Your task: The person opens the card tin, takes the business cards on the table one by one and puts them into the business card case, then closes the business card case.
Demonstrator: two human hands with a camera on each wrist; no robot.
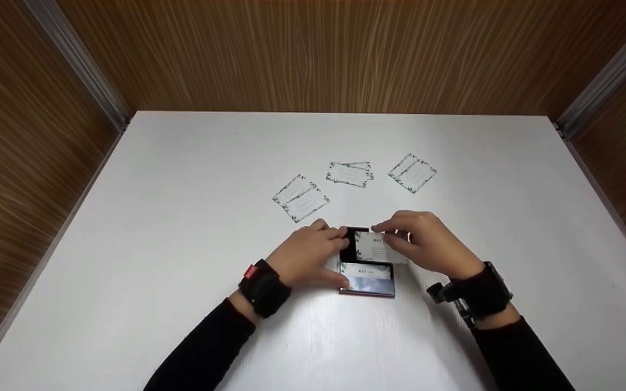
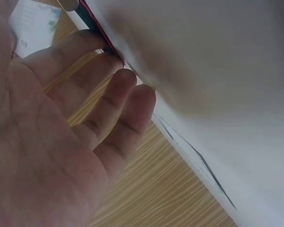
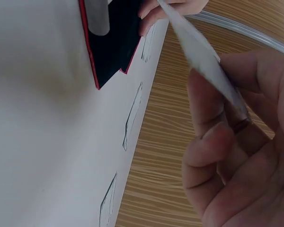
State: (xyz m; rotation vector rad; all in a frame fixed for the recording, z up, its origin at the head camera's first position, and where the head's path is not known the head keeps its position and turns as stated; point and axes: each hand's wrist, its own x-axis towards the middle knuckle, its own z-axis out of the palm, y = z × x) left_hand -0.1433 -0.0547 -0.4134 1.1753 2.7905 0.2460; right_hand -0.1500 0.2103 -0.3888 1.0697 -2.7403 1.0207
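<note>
A black business card case [image 1: 348, 252] with red edging lies unfolded on the table. In its lower part sits a white card [image 1: 364, 270] with leaf corners, partly behind a shiny bluish panel [image 1: 370, 285]. My left hand [image 1: 313, 252] holds the case by its left side, fingertips at the upper part and thumb on the lower left corner. Between thumb and fingers my right hand [image 1: 421, 239] pinches a white printed card [image 1: 370, 247], raised over the case's upper part. In the right wrist view that card [image 3: 199, 49] appears tilted, nearly edge-on.
Beyond the case, overlapping leaf-bordered cards lie in three groups: left [image 1: 307, 203], middle [image 1: 348, 174] and right [image 1: 416, 176]. They rest on a white table [image 1: 155, 217]. A wood-grain panel [image 1: 313, 54] stands along the back edge, with others at both sides.
</note>
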